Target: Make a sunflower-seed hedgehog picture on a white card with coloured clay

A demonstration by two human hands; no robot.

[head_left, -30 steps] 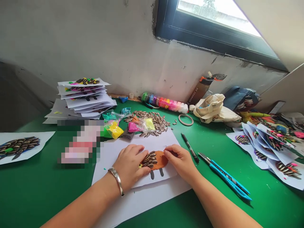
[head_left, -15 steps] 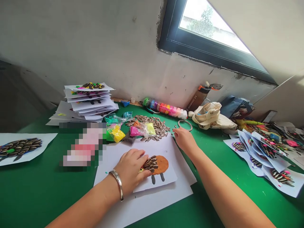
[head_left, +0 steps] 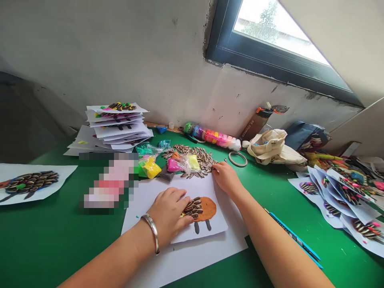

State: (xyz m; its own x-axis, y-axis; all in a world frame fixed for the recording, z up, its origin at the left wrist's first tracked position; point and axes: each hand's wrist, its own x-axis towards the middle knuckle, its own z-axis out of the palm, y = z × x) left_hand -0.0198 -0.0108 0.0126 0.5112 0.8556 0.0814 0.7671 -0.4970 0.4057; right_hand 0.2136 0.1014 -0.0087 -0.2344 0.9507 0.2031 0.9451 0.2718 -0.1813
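My left hand [head_left: 171,212], wearing a silver bracelet [head_left: 152,231], lies open and flat on a small white paper sheet [head_left: 220,230]. Its fingers cover the left part of an orange clay animal shape [head_left: 208,208] with grey legs. Striped sunflower seeds [head_left: 193,207] overlap on the shape beside my fingertips. Farther off, my right hand [head_left: 225,176] is closed in a pinch at the right edge of a loose heap of sunflower seeds [head_left: 204,156]. A dark seed appears between its fingertips, though it is small and partly hidden. A larger white sheet [head_left: 207,260] lies underneath.
Bags of yellow clay [head_left: 149,168] and pink clay [head_left: 173,164] lie by the heap. Finished seed pictures are stacked [head_left: 120,132] at back left and fanned out [head_left: 345,200] at right. A ring [head_left: 238,159], cloth bag [head_left: 270,148], bottle [head_left: 255,122] and blue pens [head_left: 295,238] are also around.
My right hand has shifted left, from beside the ring to the edge of the seed heap. My left hand stays on the paper. The view has turned slightly.
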